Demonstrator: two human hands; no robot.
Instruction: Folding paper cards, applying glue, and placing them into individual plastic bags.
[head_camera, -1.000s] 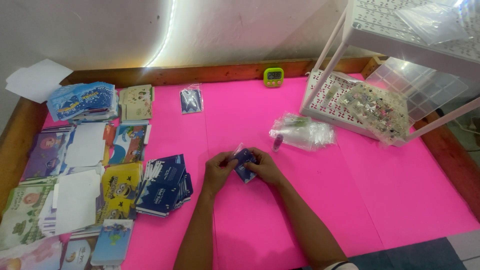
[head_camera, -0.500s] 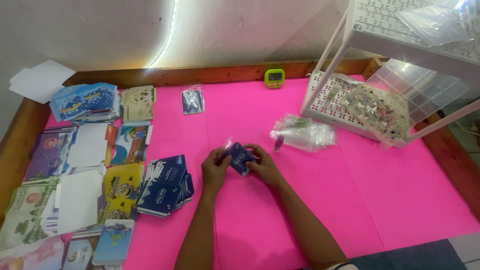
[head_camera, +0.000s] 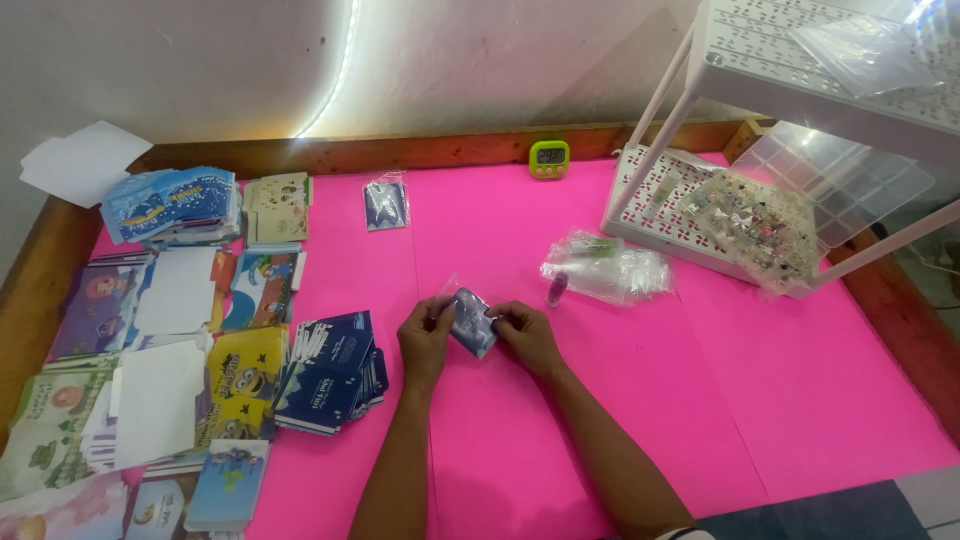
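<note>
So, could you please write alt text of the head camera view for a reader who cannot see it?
Two bare hands, the left hand and the right hand, hold a small clear packet with dark contents above a pink table. Stacks of printed cards lie to the left; clear bags and a white rack are to the right.

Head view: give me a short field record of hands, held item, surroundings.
left hand: grips left edge of the small clear plastic pouch with dark blue contents
right hand: grips the pouch's right edge
surface: bright pink table mat
left of hands: stack of dark blue flat cards
right of hands: crumpled clear plastic bags
far edge: small green digital timer
</note>
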